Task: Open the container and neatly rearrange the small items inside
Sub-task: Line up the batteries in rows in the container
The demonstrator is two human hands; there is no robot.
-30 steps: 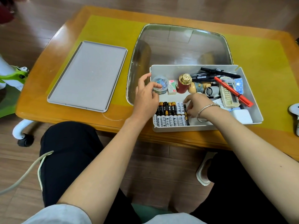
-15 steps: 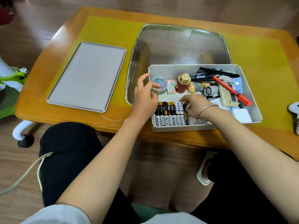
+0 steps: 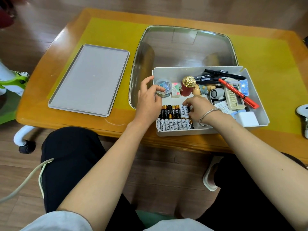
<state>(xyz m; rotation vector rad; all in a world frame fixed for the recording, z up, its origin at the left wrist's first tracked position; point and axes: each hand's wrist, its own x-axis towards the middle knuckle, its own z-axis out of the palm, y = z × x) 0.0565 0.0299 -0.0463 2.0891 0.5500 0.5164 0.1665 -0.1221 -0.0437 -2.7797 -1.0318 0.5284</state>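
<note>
The white open container (image 3: 175, 72) stands at the table's near edge. In its near left corner lie two neat rows of batteries (image 3: 173, 117). My right hand (image 3: 200, 108), a bangle on its wrist, touches the right end of the upper row with bent fingertips; its thumb is hidden. My left hand (image 3: 148, 104) hovers at the left wall, fingers loosely spread, thumb touching a small clear round tub (image 3: 164, 87). Further right lie an eraser (image 3: 175, 90), a red gold-capped bottle (image 3: 187, 87), a small figurine (image 3: 200, 90), black pens (image 3: 223, 75), a red marker (image 3: 240, 94) and a white block (image 3: 246, 119).
The grey lid (image 3: 90, 79) lies flat on the left of the yellow mat (image 3: 110, 30). A glass inset (image 3: 183, 47) fills the tabletop behind the container. A green and white wheeled frame (image 3: 13, 80) stands at the left; a white object (image 3: 303, 110) sits at the right edge.
My right hand has slid slightly left along the upper battery row. My left hand stays by the round tub, its fingers barely shifted.
</note>
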